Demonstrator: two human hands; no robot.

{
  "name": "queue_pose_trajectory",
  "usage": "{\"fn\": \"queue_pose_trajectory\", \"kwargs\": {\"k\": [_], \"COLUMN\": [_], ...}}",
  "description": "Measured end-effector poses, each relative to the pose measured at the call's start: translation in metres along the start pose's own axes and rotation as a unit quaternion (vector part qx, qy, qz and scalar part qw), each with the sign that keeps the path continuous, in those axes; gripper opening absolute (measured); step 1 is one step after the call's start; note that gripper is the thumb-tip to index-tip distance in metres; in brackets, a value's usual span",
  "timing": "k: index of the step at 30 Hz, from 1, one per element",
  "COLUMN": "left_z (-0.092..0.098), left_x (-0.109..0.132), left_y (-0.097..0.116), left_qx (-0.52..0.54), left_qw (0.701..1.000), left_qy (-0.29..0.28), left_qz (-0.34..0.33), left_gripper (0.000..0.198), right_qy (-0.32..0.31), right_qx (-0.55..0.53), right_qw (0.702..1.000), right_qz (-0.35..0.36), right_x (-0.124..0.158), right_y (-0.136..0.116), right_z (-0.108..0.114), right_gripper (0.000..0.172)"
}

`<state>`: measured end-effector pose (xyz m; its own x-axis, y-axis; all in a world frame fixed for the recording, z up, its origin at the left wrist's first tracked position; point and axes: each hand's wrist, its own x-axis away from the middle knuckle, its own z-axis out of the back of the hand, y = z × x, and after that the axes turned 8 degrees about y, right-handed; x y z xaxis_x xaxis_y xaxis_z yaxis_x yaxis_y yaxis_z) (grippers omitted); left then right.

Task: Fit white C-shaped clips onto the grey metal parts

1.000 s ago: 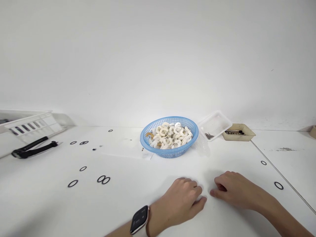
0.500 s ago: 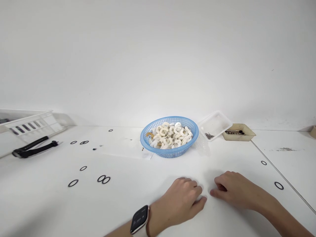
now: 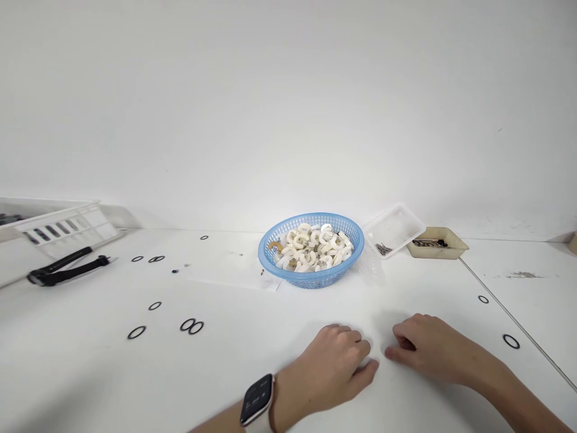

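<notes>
My left hand [image 3: 341, 361] rests on the white table [image 3: 234, 373], back up, with its fingers curled under and a watch [image 3: 257, 399] on the wrist. Close by on the right lies my right hand [image 3: 417, 346], also loosely closed, its thumb toward the left one. A small gap separates the two hands. Nothing shows in either; the undersides of the fingers are hidden. Beyond them stands a blue oval basket [image 3: 311, 278], heaped with white C-shaped plastic pieces [image 3: 311, 249], some with metal bits. Neither hand touches it.
Black rings [image 3: 188, 325] lie scattered at left, more [image 3: 511, 341] at right. Black-handled pliers [image 3: 67, 269] lie by a white slotted crate [image 3: 58, 225]. A shallow white tray [image 3: 396, 228] holds small metal pins, beside a beige bin [image 3: 437, 249] of metal parts. A wall rises behind.
The view has shifted slightly, so the things on the table appear a little farther right. Both hands keep the same pose and place.
</notes>
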<state>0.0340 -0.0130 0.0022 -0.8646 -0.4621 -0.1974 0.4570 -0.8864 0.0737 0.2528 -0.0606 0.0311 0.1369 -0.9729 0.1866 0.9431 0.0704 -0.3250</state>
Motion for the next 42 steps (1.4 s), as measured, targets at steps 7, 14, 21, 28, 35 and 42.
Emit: {"fn": "queue_pose_trajectory", "kwargs": {"k": [7,14,21,28,35,42], "left_z": [-0.0001,-0.0019,0.0016,0.0028,0.0022,0.0009], "left_x": [0.0005,0.0008,0.0023,0.0027,0.0029,0.0033], "left_y": [0.0,-0.002,-0.0017,-0.0013,-0.0007,-0.0011], "left_qx": [0.004,0.008,0.01,0.007,0.006,0.002], "left_qw": [1.0,1.0,1.0,1.0,1.0,1.0], "left_qy": [-0.007,-0.005,-0.007,-0.007,-0.008,-0.002], "left_qz": [0.005,0.008,0.008,0.008,0.007,0.004], "left_gripper": [0.027,0.028,0.03,0.03,0.03,0.031], "right_qy": [0.002,-0.002,-0.01,-0.012,-0.016,-0.014], "right_qx": [-0.008,0.011,0.034,0.04,0.045,0.034], "right_qw": [1.0,1.0,0.999,0.999,0.999,0.999], "right_qz": [-0.002,-0.012,-0.016,-0.024,-0.025,-0.032], "right_x": [-0.0003,-0.0009,-0.0032,-0.0034,-0.0027,-0.0023], "right_y": [-0.0002,-0.0019,-0.0009,-0.0029,-0.0036,-0.0041], "right_z": [-0.0011,-0.0023,-0.0034,-0.0031,-0.002,-0.0021], "right_gripper": [0.044,0.044,0.043,0.043,0.043,0.044]}}
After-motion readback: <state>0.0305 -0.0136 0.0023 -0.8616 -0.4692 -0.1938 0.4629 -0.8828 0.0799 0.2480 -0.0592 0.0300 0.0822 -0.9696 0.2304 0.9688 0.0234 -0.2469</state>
